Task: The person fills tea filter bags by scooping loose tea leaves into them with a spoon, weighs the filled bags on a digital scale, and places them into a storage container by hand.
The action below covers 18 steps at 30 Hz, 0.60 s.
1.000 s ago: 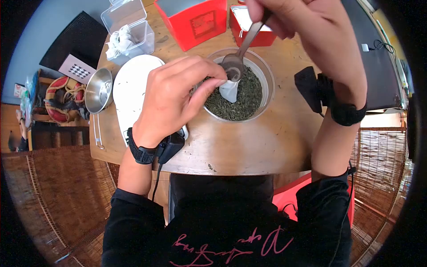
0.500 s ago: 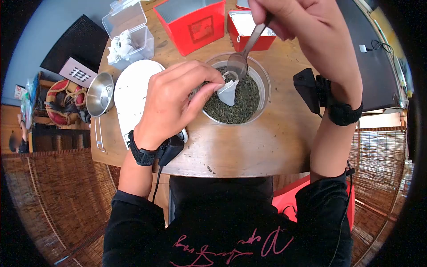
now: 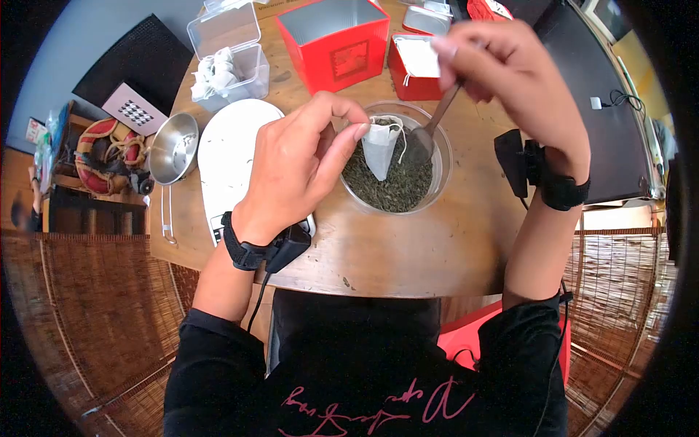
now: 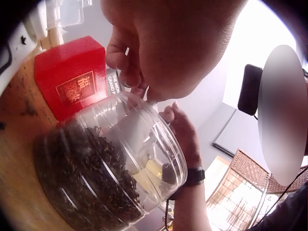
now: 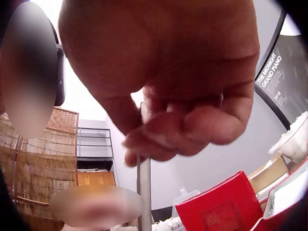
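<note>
My left hand [image 3: 302, 164] pinches a small white tea bag [image 3: 378, 154] by its top edge between thumb and forefinger. The bag hangs mouth up, its drawstring looping off to the right, over a clear round plastic jar [image 3: 445, 169] of dark loose tea leaves [image 3: 389, 195]. In my right hand [image 3: 506, 69] is a spoon [image 3: 444, 109], gripped by its handle and slanting down so that its bowl overlaps the leaves right of the bag. The right wrist view shows curled fingers round the spoon handle [image 5: 144, 192]. From the left wrist view, the jar [image 4: 163, 144] looks partly filled.
A white kitchen scale [image 3: 237, 138] lies left of the jar, beside a steel pan [image 3: 173, 149] with a long wire handle. Behind stand a clear box [image 3: 251, 69] of white bags, a tall red box [image 3: 335, 54] and a smaller red box [image 3: 415, 89] holding white bags.
The spoon has moved from over the bag's mouth down to the right, onto the leaves. The bag's open top and string now show. The head view has shifted slightly.
</note>
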Available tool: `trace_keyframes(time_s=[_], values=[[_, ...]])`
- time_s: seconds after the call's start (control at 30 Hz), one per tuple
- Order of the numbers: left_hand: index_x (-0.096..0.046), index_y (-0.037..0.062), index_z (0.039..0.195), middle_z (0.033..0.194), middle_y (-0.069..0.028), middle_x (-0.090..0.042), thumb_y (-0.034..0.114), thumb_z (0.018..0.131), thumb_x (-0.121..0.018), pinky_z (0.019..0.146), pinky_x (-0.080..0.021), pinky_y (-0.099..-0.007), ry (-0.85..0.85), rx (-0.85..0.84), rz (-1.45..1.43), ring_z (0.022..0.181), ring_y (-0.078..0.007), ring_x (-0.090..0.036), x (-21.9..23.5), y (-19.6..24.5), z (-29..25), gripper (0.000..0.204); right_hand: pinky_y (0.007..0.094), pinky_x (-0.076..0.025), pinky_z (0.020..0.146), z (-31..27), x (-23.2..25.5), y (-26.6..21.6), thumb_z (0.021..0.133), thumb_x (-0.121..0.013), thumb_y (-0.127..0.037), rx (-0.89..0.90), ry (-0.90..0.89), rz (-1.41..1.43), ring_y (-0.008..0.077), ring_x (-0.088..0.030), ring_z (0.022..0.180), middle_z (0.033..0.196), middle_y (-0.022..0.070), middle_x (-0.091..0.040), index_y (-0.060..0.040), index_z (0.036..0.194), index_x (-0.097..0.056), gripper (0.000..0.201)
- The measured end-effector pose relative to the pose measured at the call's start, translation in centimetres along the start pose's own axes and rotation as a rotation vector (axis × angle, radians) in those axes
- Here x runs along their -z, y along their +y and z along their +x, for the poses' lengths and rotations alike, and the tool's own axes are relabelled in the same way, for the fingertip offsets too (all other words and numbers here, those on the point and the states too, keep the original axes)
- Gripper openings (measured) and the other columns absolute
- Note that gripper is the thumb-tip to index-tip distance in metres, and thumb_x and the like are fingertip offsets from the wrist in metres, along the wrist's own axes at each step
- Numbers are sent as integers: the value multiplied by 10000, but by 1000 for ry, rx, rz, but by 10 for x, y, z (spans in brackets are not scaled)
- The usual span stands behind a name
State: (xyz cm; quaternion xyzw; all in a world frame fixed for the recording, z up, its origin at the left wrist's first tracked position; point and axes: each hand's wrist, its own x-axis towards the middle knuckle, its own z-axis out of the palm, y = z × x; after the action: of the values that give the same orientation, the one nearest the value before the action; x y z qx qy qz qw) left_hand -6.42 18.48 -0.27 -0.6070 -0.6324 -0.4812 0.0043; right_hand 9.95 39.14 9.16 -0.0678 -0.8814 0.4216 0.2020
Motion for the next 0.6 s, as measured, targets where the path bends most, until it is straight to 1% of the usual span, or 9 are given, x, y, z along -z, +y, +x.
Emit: trace_keyframes(time_s=[0.07, 0.2, 0.23, 0.27, 0.3, 0.37, 0.5, 0.57, 0.6], values=[[-669, 42, 997, 714, -63, -640, 77, 928, -725, 516, -433, -301, 44, 54, -7, 544, -162, -580, 0, 0, 0, 96, 214, -421, 555, 2, -6, 6, 1052, -625, -277, -92, -245, 23, 27, -552, 645, 708, -41, -605, -41, 952, -686, 263], [-669, 39, 1005, 669, -63, -619, 83, 935, -725, 516, -436, -297, 100, 71, -39, 545, -145, -581, -1, 1, 1, 100, 211, -468, 640, 2, -14, 6, 1002, -669, -125, -130, -321, -21, 40, -584, 718, 840, -28, -656, -14, 982, -691, 115], [-669, 40, 1009, 667, -63, -619, 86, 939, -722, 515, -436, -293, 102, 63, -62, 545, -141, -583, -2, 0, 1, 99, 237, -497, 684, 2, -15, 12, 959, -715, -103, -72, -296, -92, 71, -617, 790, 877, -2, -675, -8, 982, -695, 99], [-668, 40, 1013, 666, -64, -619, 89, 944, -719, 514, -437, -290, 103, 54, -85, 545, -137, -584, -2, 0, 1, 98, 237, -497, 684, 2, -15, 12, 959, -715, -103, -68, -298, -94, 71, -617, 790, 877, -2, -675, -8, 982, -695, 99], [-668, 40, 1013, 666, -64, -619, 89, 944, -719, 514, -437, -290, 108, 53, -84, 545, -137, -584, 0, 0, 1, 98, 281, -502, 681, 3, -16, 11, 924, -759, -159, 35, -246, -189, 128, -633, 773, 839, 37, -672, -11, 946, -700, 162], [-637, 5, 1024, 990, -80, -768, 54, 984, -682, 604, -482, -222, 15, 132, -73, 682, -62, -610, 3, 1, -1, 77, 325, -507, 678, 4, -18, 7, 889, -803, -216, 141, -198, -284, 185, -648, 755, 801, 76, -669, -13, 911, -705, 226], [-632, 1, 1032, 998, -81, -765, 49, 982, -684, 603, -489, -223, 31, 112, -82, 691, -62, -617, 2, 2, 0, 87, 354, -507, 753, 3, -24, -2, 829, -847, -237, 260, -199, -280, 236, -658, 850, 828, 88, -675, -28, 842, -730, 239], [-654, 24, 1007, 796, -52, -694, 53, 932, -723, 524, -448, -277, 122, 44, -148, 558, -131, -586, -3, 0, 1, 105, 360, -511, 756, 4, -32, 4, 812, -849, -224, 293, -166, -284, 258, -663, 834, 819, 92, -686, -30, 822, -740, 223], [-654, 24, 1007, 796, -52, -694, 53, 932, -723, 524, -448, -277, 121, 44, -148, 558, -131, -586, -3, 0, 1, 105, 360, -511, 756, 4, -31, 4, 812, -849, -224, 293, -167, -284, 258, -663, 834, 819, 92, -686, -30, 822, -740, 223]])
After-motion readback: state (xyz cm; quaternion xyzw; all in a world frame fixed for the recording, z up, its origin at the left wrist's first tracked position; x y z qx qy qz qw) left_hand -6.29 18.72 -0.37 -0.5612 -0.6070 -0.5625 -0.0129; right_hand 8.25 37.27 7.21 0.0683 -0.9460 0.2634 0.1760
